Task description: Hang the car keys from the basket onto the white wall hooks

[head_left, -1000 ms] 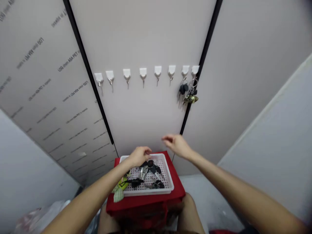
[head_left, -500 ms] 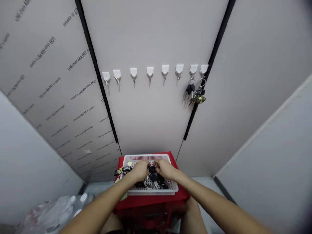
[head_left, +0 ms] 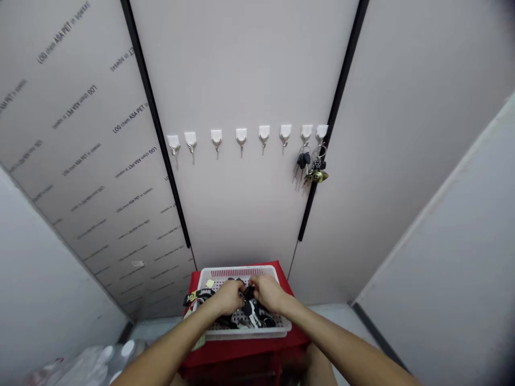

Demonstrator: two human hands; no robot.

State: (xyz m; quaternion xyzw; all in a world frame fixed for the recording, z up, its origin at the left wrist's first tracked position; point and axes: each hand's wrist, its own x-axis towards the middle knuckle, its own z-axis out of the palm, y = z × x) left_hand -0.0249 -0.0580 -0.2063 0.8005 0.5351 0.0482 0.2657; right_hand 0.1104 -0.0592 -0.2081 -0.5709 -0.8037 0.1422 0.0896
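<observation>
A white plastic basket (head_left: 251, 334) holds a pile of keys (head_left: 253, 313), many with black heads. Both of my hands are inside it, close together over the pile. My left hand (head_left: 228, 298) has its fingers closed on black-headed keys near the basket's middle. Facing it, my right hand (head_left: 266, 292) pinches a black key head (head_left: 248, 292) from the other side. The fingertips partly hide what they grip. A black lanyard with yellow and white lettering (head_left: 197, 296) hangs over the basket's left rim.
The basket stands on a red-covered surface (head_left: 241, 351). Several white hooks (head_left: 241, 135) line the wall ahead. Key bunches (head_left: 304, 160) hang on the two rightmost, one with a gold-green fob (head_left: 319, 176). White-capped bottles (head_left: 127, 349) and plastic wrap lie at lower left.
The view has tilted up slightly, so the hooks and basket appear lower. My hands stay in the basket, and the black keys between them have shifted. My right fingers are now closer around the keys.
</observation>
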